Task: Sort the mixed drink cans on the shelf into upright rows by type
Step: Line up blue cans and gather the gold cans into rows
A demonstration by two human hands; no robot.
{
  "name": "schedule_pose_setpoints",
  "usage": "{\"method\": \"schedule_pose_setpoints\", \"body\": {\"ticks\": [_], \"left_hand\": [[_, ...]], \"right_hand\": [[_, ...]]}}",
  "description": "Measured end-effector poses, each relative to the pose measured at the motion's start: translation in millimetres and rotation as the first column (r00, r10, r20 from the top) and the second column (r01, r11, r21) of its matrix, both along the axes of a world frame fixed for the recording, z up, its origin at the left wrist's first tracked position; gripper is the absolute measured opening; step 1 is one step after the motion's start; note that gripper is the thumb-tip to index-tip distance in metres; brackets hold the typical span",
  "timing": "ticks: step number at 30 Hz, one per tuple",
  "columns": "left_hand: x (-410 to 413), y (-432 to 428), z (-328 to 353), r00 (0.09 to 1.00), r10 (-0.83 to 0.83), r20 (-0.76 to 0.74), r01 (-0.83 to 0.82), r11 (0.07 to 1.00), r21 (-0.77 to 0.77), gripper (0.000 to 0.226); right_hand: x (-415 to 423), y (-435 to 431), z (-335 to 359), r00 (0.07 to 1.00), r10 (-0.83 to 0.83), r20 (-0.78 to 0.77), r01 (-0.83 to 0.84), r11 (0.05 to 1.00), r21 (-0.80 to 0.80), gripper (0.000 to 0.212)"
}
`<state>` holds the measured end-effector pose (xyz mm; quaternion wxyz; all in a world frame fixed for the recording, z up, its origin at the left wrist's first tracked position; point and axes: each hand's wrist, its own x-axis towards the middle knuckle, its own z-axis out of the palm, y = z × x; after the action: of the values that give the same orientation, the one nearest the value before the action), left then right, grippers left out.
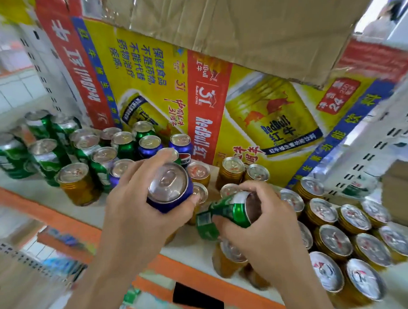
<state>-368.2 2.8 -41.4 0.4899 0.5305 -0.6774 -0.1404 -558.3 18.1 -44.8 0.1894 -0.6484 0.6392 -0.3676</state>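
Left hand (136, 203) grips blue can (173, 199) over shelf (17, 182)

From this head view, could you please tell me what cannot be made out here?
Head view only.
Label of the green can: wrapped by the right hand.
Brand of the blue can: side covered by the left hand.
Gold cans beneath the right hand: partly hidden.
Lower shelf goods: blurred.

I see a blue can (170, 192), a green can (228, 213) with a white band, silver-topped gold cans (334, 242), a yellow Red Bull carton (143, 66) striped red, and an orange shelf edge (46, 211).
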Motion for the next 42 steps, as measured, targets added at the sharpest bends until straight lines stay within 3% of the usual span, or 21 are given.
{"method": "schedule_pose_setpoints", "body": {"ticks": [5,12,15,19,24,28,33,36,40,42], "left_hand": [[-59,30,-1,0.979,-0.146,-0.144,0.154,0.987,0.045,0.074],[-168,87,0,0.924,-0.354,-0.145,0.364,0.93,0.051,0.076],[-214,114,-5,0.884,-0.44,-0.159,0.454,0.888,0.068,0.07],[-267,142,-11,0.805,-0.561,-0.194,0.588,0.798,0.129,0.063],[-329,157,-14,0.743,-0.649,-0.165,0.669,0.726,0.155,0.061],[-376,158,-14,0.709,-0.685,-0.17,0.705,0.693,0.149,0.058],[-439,152,-18,0.698,-0.699,-0.156,0.716,0.687,0.124,0.064],[-475,143,-19,0.685,-0.703,-0.192,0.729,0.665,0.165,0.062],[-511,131,-20,0.716,-0.682,-0.147,0.698,0.703,0.136,0.067],[-524,125,-19,0.731,-0.673,-0.115,0.683,0.719,0.131,0.068]], "right_hand": [[-50,54,5,0.96,-0.166,0.224,0.188,0.979,-0.079,0.051],[-144,165,7,0.839,-0.39,0.379,0.453,0.887,-0.09,0.042],[-182,211,-2,0.747,-0.493,0.445,0.57,0.82,-0.05,0.039],[-228,255,-20,0.596,-0.617,0.514,0.715,0.699,0.01,0.058],[-286,284,-33,0.425,-0.684,0.593,0.805,0.585,0.097,0.044],[-335,286,-38,0.469,-0.784,0.407,0.848,0.528,0.041,0.047],[-404,268,-42,0.527,-0.846,0.088,0.848,0.53,0.015,0.069],[-438,249,-44,0.572,-0.82,0.014,0.818,0.572,0.059,0.075],[-460,223,-50,0.688,-0.707,-0.167,0.726,0.668,0.162,0.077],[-464,214,-58,0.734,-0.658,-0.167,0.679,0.717,0.159,0.072]]}}
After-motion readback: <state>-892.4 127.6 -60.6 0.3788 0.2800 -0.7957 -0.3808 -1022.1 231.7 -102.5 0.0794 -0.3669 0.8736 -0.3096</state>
